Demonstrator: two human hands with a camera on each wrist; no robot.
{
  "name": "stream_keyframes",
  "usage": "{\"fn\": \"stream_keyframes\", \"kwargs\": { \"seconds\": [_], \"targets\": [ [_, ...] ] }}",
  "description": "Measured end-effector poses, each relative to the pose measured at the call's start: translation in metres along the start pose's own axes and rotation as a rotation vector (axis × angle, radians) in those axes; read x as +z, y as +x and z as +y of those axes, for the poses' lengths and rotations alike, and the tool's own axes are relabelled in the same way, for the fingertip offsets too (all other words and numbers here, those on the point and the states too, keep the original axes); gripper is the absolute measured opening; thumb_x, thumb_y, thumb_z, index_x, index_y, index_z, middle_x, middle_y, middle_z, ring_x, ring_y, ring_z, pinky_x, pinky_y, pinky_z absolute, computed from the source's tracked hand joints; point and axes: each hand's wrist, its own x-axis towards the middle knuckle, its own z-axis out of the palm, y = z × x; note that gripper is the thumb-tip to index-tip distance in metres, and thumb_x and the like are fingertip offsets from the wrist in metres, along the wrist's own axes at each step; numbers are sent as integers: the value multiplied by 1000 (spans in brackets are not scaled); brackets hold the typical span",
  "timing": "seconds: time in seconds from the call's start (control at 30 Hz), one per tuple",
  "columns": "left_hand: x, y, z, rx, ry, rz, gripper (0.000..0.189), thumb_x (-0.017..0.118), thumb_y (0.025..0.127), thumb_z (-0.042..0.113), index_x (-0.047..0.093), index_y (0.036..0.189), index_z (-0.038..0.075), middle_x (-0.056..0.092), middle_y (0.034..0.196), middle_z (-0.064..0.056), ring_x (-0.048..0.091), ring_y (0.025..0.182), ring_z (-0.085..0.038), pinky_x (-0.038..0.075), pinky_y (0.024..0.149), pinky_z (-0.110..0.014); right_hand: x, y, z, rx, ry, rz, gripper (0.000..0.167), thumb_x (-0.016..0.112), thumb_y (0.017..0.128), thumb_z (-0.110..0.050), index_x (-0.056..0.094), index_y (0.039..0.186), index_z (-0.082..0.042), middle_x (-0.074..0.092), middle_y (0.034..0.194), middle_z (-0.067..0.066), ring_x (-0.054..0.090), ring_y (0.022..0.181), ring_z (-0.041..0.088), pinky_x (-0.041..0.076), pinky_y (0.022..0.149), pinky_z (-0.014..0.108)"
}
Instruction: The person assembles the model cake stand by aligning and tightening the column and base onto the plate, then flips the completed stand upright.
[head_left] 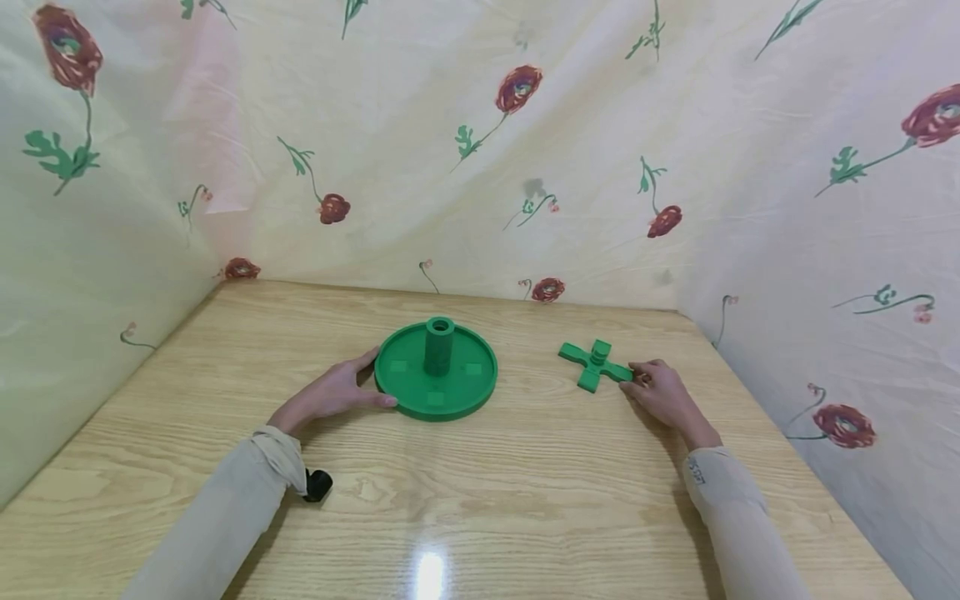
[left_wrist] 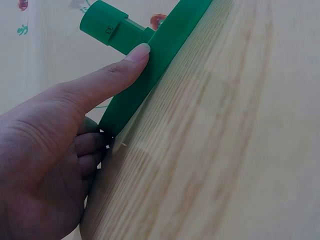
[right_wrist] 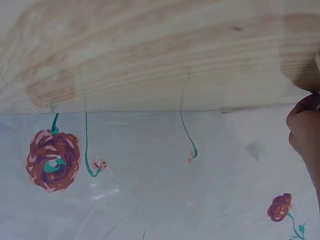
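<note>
A green round base [head_left: 408, 392] with a raised rim and a hollow upright post [head_left: 438, 350] lies on the table, left of centre in the head view. My left hand [head_left: 345, 390] holds its left edge, thumb along the near side of the rim. In the left wrist view the thumb presses the rim [left_wrist: 142, 77] while the other fingers curl at its lower end. Farther right lies a flat green cross-shaped piece [head_left: 597, 364] with a short stub at its middle. My right hand [head_left: 663, 396] pinches the end of its right arm. The right wrist view shows only part of that hand [right_wrist: 306, 125].
The wood-grain table [head_left: 480, 500] carries both green pieces. A flower-printed cloth [head_left: 405, 167] hangs behind it and along both sides. A small black object [head_left: 318, 485] sits against the left sleeve cuff.
</note>
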Motion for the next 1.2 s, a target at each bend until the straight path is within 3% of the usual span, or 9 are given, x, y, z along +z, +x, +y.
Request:
{"fn": "stream_keyframes", "kwargs": {
  "seconds": [0.77,1.2],
  "targets": [
    [-3,2,-1,10,14,-6,111,83,89,44,14,165,2,24,166,-25,21,152,-42,25,118,-61,2,2,-7,25,-3,11,37,64,102,-8,59,125,20,54,120,39,55,111,53,46,93,64],
    [-3,4,-2,1,10,-11,111,83,89,44,14,166,3,23,166,-24,20,153,-42,25,118,-61,5,3,-11,4,61,39,35,60,104,-3,54,126,23,54,117,39,56,108,51,48,90,61]
  ]
}}
